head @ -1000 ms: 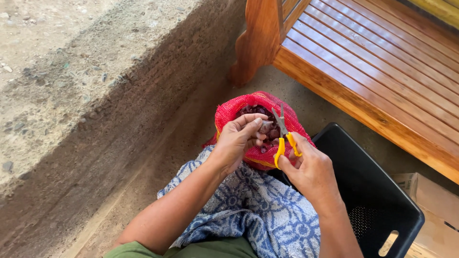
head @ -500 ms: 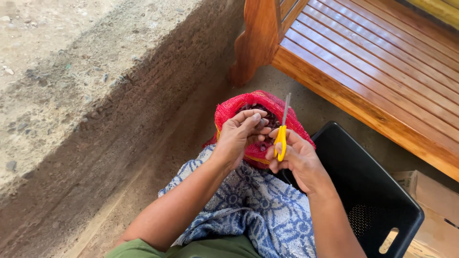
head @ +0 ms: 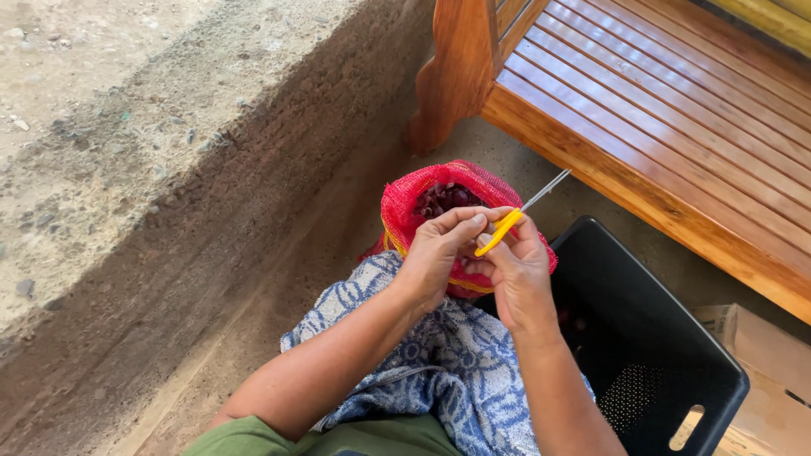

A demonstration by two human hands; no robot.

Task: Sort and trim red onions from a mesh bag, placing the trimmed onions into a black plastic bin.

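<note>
Right hand (head: pixel 517 272) closed around slim scissors (head: pixel 513 214), yellow handles, thin metal blades pointing up toward slatted wooden bench (head: pixel 676 118). Left hand (head: pixel 439 249) curled, fingertips pinched against the right; anything held there hidden. Just beyond, red mesh sack (head: pixel 405 203) of dark bulbs; black plastic crate (head: pixel 650 338) alongside, blue patterned cloth (head: pixel 448 363) beneath.

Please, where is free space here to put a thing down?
Free: the bench slats at upper right, and the ground between the dirt ledge and the red sack. Crowded: the lap, where both hands, scissors, sack and black crate meet.
</note>
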